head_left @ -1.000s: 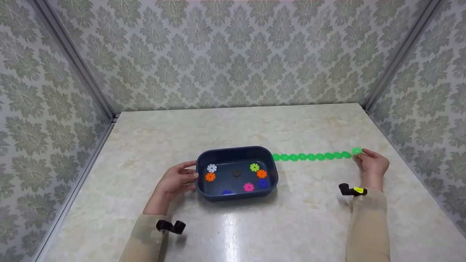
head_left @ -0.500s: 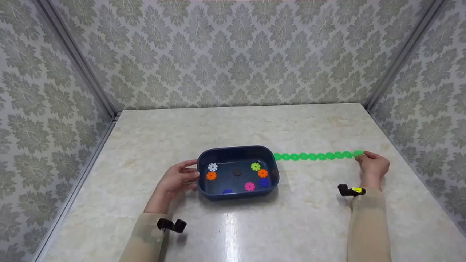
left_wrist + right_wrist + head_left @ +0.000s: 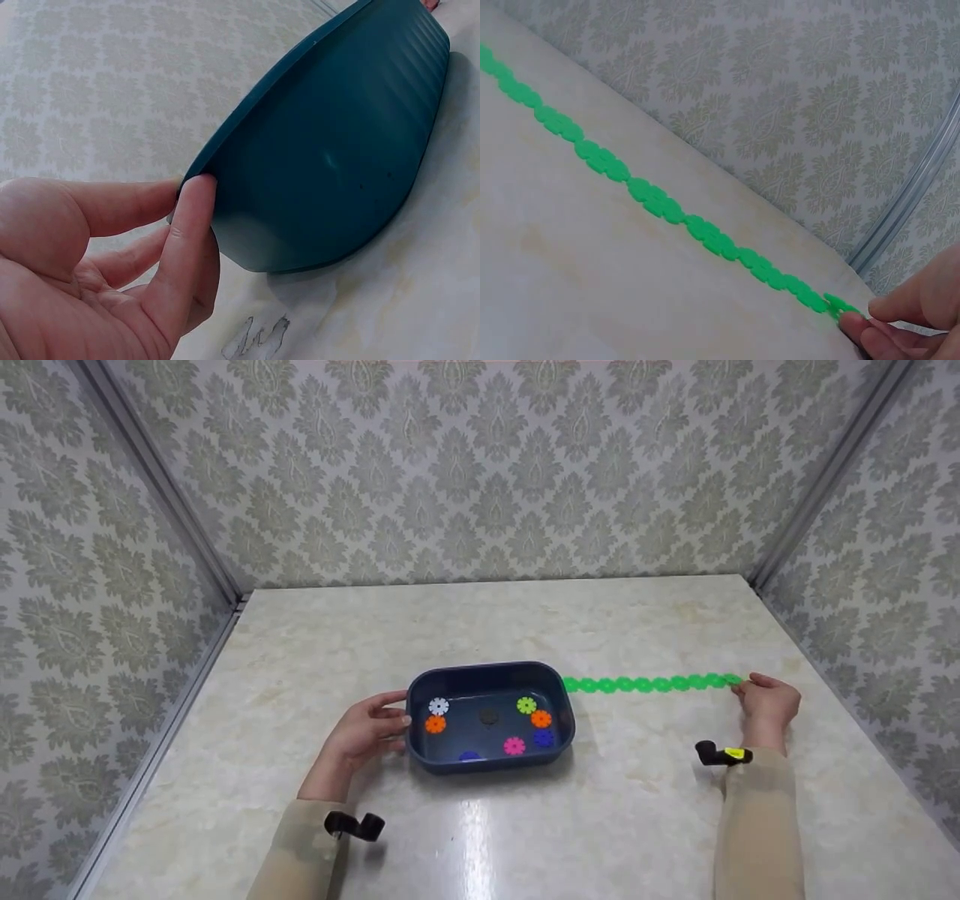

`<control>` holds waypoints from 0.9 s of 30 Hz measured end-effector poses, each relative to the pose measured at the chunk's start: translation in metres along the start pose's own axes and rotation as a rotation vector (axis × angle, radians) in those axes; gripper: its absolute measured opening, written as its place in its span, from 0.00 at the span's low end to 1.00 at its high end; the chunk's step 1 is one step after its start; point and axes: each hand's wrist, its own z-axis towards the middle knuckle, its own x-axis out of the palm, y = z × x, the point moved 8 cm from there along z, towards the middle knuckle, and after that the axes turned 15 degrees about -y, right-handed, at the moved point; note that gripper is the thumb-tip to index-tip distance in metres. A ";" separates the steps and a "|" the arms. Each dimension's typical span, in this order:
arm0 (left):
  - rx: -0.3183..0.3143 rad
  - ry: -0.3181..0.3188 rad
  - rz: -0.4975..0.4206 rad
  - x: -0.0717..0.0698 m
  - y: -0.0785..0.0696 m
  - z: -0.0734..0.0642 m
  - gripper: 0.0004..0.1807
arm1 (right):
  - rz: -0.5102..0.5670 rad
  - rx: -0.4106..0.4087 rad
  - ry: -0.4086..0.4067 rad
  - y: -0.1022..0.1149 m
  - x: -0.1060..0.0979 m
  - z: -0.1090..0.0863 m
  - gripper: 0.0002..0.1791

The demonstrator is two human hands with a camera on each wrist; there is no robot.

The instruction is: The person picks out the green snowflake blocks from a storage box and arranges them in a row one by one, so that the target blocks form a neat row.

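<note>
My left hand (image 3: 367,729) has its fairly straight fingers against the left side of a dark blue plastic basin (image 3: 322,157), with the fingertips right at the rim in the left wrist view. At the right, my right hand (image 3: 771,701) pinches a green notched snowflake disc (image 3: 838,303) between thumb and fingers, which partly cover it. This disc meets the right end of a long chain of interlocked green discs (image 3: 643,684). The chain lies along the table, and its left end reaches the basin's right side, where the rim cuts it off from view.
Inside the basin are several loose discs: a white disc (image 3: 439,706), a pink disc (image 3: 514,745), a brown disc (image 3: 488,716) and a yellow-green disc (image 3: 526,705), besides orange and blue ones. Patterned walls (image 3: 480,472) enclose the pale marbled table (image 3: 360,630) at back and sides.
The green disc in my right hand has tilted and come down to the left, closing the small gap to the chain's end. My left hand and the basin stay nearly where they were.
</note>
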 end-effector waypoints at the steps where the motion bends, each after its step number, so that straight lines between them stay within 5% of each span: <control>1: 0.005 0.004 -0.001 0.000 -0.001 0.000 0.32 | -0.030 -0.012 -0.006 0.001 0.000 0.000 0.27; 9: 0.008 0.004 -0.007 0.001 -0.001 0.000 0.33 | -0.227 -0.085 -0.024 0.005 -0.003 0.001 0.29; 27: -0.013 -0.002 0.024 0.003 -0.003 0.001 0.32 | -0.125 -0.081 0.039 0.036 0.008 -0.023 0.18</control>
